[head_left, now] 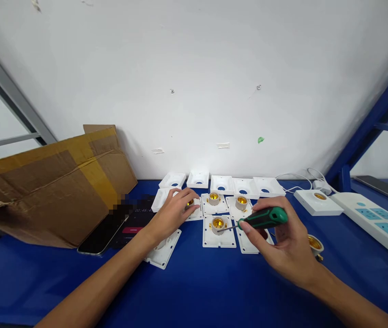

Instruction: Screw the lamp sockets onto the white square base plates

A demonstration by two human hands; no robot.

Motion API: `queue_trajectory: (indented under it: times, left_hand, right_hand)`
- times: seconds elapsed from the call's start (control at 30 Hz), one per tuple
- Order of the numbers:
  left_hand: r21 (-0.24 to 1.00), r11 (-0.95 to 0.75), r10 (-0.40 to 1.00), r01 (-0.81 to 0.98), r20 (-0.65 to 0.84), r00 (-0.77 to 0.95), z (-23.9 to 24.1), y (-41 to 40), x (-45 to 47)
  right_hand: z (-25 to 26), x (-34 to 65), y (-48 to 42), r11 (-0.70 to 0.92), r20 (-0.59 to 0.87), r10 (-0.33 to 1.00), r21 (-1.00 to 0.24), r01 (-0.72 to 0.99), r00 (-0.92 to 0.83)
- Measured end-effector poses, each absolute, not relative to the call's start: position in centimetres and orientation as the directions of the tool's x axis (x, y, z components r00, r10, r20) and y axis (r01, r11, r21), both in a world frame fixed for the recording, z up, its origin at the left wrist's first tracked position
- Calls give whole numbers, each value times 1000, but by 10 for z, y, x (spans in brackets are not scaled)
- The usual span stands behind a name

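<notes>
My right hand (288, 246) grips a screwdriver (264, 218) with a green and black handle. Its thin shaft points left, and the tip is close to a lamp socket (218, 225) with a brass-coloured inside, on a square white base plate (211, 240). My left hand (176, 209) has its thumb and fingers curled around another lamp socket (190, 203) on a white plate, partly hidden by the hand. Two more socketed plates, one with a lamp socket (213, 198) and one with a lamp socket (241, 202), lie behind. Under my left forearm is a further white plate (163, 250).
Several white square covers (222, 183) line the wall. A cardboard box (53, 191) and a phone (103, 234) are on the left. On the right are a loose lamp socket (315, 244), a finished-looking white lamp holder (319, 203) and a power strip (368, 218) on the blue table (194, 291).
</notes>
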State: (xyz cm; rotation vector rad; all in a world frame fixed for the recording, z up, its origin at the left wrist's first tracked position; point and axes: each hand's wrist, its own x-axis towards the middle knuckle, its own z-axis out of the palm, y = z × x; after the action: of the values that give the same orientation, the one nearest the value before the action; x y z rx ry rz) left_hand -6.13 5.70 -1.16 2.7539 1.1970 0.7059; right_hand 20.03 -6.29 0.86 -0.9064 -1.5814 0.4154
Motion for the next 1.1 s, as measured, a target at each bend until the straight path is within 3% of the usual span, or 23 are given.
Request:
queue_trajectory:
  times: [0.13, 0.33, 0.63, 1.0, 1.1]
  left_hand:
    - [253, -698, 708, 669, 379, 596, 16, 27, -76]
    - [343, -579, 806, 739, 104, 583, 17, -16, -152]
    - [239, -622, 782, 746, 146, 605, -28, -32, -181]
    - [195, -761, 648, 618, 217, 730, -42, -34, -146]
    - [188, -842, 538, 506, 225, 812, -46, -42, -129]
  right_hand:
    - [8, 202, -61, 636, 679, 734, -697, 332, 22]
    - [16, 213, -55, 646, 696, 716, -691, 324, 58]
    - [36, 239, -40, 607, 713, 666, -689, 397, 220]
    - [37, 295, 5, 557, 625, 774, -748, 362, 102]
    - [42, 308, 0, 526, 571, 820, -783, 333, 46]
